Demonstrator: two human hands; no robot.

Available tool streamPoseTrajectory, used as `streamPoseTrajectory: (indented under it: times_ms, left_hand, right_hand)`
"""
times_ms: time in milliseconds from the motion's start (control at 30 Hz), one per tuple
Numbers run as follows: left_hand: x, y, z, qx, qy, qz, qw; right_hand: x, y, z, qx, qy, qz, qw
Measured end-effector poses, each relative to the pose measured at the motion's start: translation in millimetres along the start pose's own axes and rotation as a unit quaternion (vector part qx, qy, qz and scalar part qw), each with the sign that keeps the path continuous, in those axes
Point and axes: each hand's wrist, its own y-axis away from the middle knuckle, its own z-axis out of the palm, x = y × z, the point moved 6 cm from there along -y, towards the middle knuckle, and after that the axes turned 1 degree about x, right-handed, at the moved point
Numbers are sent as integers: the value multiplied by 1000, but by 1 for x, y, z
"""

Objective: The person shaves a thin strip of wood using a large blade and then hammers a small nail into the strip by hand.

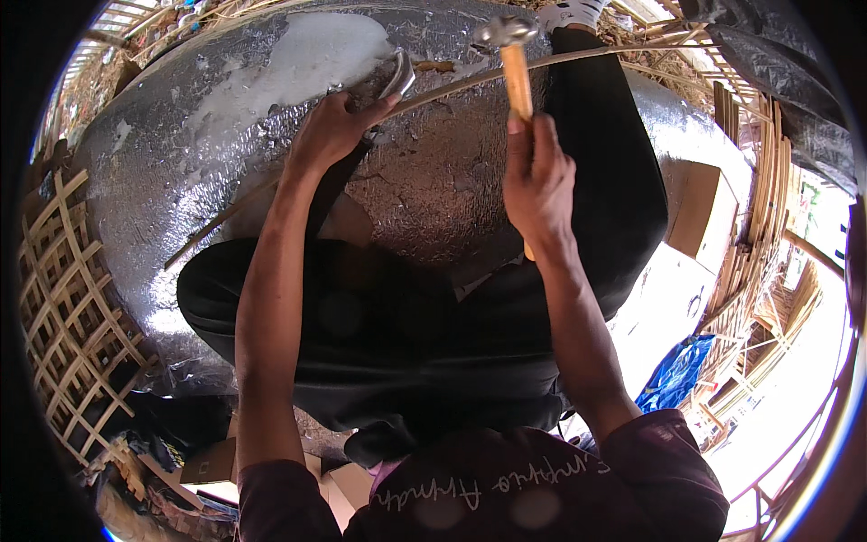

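My right hand point(540, 185) is closed round the wooden handle of a hammer point(517, 79). The hammer's metal head is raised at the far end, above a long thin bamboo strip point(470, 81). That strip slants across in front of me, from low on the left to high on the right. My left hand point(332, 131) is closed at the strip, its thumb along a shiny curved metal blade point(398, 77). Some of the left fingers and the blade's lower part are hidden.
Under my crossed legs point(406, 316) spreads a wrinkled silver foil sheet point(149, 217) with pale patches. A woven bamboo lattice point(68, 298) stands at the left. Split bamboo strips point(768, 190), a cardboard box point(700, 210) and a blue plastic sheet point(675, 372) are at the right.
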Motion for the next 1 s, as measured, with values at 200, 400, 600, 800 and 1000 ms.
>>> streamPoseTrajectory:
  times_ms: [200,400,600,800,1000]
  left_hand:
    - [24,16,-4,35,106,76,991]
    - [-25,-11,5,76,-2,40,996]
    - [0,-4,4,32,49,61,996]
    - [4,2,-2,16,-5,29,999]
    - [19,17,-7,50,76,66,994]
  right_hand:
    - [33,17,25,-90,4,115,989]
    - [25,3,0,-87,-307,355,879]
    - [47,25,19,-63,-124,228,964]
    - [36,12,1,-32,-174,247,953]
    - [50,27,31,-89,-117,224,963]
